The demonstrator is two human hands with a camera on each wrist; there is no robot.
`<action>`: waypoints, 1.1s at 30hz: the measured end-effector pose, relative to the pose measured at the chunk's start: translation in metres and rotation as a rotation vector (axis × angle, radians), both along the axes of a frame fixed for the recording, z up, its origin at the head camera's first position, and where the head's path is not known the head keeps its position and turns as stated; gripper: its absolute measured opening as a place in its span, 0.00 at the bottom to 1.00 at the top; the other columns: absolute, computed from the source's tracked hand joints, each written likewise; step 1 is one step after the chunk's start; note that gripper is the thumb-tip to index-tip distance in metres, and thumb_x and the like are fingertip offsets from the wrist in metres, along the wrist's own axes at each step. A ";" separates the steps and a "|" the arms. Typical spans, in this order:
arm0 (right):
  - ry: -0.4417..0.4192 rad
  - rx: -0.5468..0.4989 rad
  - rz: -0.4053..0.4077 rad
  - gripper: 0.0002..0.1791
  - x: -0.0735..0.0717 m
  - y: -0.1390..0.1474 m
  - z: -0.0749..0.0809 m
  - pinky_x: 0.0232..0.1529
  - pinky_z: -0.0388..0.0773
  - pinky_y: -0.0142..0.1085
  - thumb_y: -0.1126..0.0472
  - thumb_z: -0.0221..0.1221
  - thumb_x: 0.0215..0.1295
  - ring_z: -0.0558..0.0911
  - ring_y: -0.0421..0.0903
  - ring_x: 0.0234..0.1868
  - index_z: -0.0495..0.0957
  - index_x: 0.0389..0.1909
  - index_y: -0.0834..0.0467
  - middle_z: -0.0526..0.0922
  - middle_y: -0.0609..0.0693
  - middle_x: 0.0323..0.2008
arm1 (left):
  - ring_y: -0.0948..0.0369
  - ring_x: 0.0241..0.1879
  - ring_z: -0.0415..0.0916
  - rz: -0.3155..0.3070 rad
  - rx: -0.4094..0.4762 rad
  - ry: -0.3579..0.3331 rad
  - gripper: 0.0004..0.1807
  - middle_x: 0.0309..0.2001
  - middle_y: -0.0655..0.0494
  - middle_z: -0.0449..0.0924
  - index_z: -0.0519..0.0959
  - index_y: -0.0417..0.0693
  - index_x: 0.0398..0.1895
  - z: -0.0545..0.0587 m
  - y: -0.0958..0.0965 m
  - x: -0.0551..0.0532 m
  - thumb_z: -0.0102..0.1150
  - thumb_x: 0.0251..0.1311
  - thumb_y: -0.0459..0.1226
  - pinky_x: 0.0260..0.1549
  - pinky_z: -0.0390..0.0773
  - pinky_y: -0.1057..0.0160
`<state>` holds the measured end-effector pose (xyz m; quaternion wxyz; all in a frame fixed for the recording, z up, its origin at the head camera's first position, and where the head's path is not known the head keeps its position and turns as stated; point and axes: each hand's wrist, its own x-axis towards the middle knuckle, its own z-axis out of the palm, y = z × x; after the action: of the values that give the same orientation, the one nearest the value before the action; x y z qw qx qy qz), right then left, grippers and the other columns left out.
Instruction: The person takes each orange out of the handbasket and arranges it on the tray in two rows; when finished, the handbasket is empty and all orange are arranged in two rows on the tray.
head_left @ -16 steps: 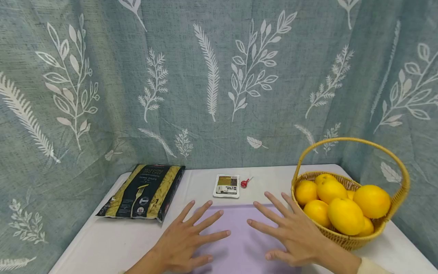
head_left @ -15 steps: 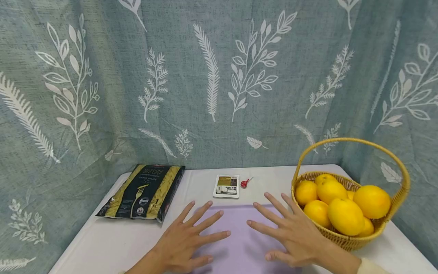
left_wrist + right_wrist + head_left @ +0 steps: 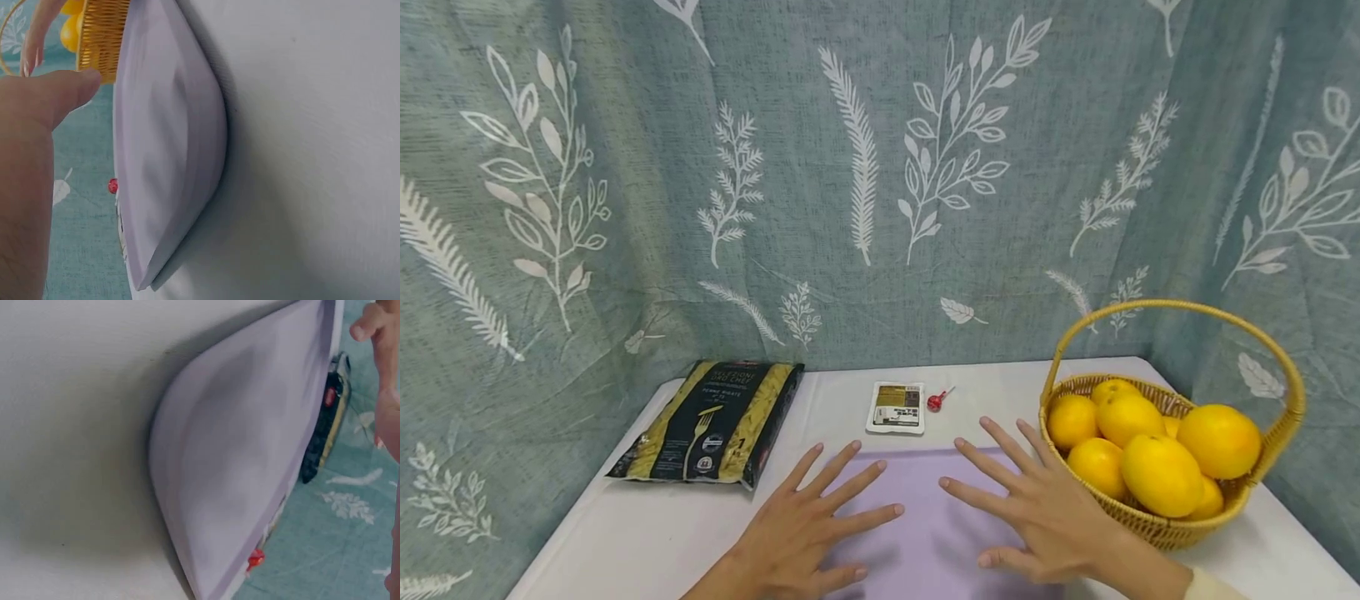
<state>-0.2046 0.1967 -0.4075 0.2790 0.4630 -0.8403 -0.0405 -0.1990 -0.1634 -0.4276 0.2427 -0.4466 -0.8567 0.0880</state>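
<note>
A lilac tray (image 3: 917, 508) with a low raised edge lies on the white table between and below my hands. My left hand (image 3: 808, 529) is over its left side, palm down, fingers spread and straight, holding nothing. Over the right side, my right hand (image 3: 1037, 521) is spread the same way, also holding nothing. Both cast soft shadows on the tray. In the left wrist view the left thumb (image 3: 69, 94) stands apart from the tray (image 3: 156, 150). The right wrist view likewise has a gap between the right hand (image 3: 390, 425) and the tray (image 3: 231, 450).
Behind the tray lie a small flat white-edged packet (image 3: 897, 408) and a red lollipop (image 3: 935, 403). A bag of penne pasta (image 3: 711, 421) is at the left. The wicker basket (image 3: 1157, 529) of yellow fruit (image 3: 1161, 475), with a tall handle, stands right, beside my right forearm. A curtain (image 3: 880, 317) hangs behind.
The head view has shifted very slightly. Both hands keep their spread pose over the tray, and the objects stay in place.
</note>
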 end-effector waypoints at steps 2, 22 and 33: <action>0.000 -0.015 -0.005 0.44 0.001 0.001 0.002 0.75 0.42 0.68 0.24 0.48 0.65 0.53 0.67 0.78 0.58 0.79 0.36 0.57 0.52 0.79 | 0.45 0.80 0.42 0.021 0.011 -0.020 0.41 0.81 0.58 0.50 0.50 0.81 0.80 0.000 -0.001 0.001 0.44 0.64 0.71 0.72 0.45 0.36; -0.039 -0.328 -0.300 0.44 0.015 0.059 0.028 0.62 0.62 0.70 0.27 0.55 0.64 0.56 0.66 0.76 0.63 0.77 0.42 0.60 0.55 0.77 | 0.44 0.73 0.59 0.337 0.527 -0.549 0.37 0.75 0.49 0.64 0.64 0.65 0.77 -0.012 -0.013 -0.003 0.62 0.66 0.54 0.60 0.70 0.31; -0.041 -0.545 -0.421 0.48 0.023 0.095 0.023 0.62 0.58 0.77 0.29 0.60 0.61 0.59 0.75 0.71 0.63 0.77 0.49 0.63 0.63 0.74 | 0.56 0.55 0.72 0.489 0.764 -0.692 0.36 0.58 0.55 0.76 0.69 0.52 0.74 -0.022 -0.017 -0.016 0.68 0.63 0.45 0.58 0.75 0.45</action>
<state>-0.1812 0.2912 -0.3841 0.3610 0.1888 -0.9028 0.1382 -0.2150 -0.1801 -0.4492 0.0646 -0.1186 -0.9357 -0.3258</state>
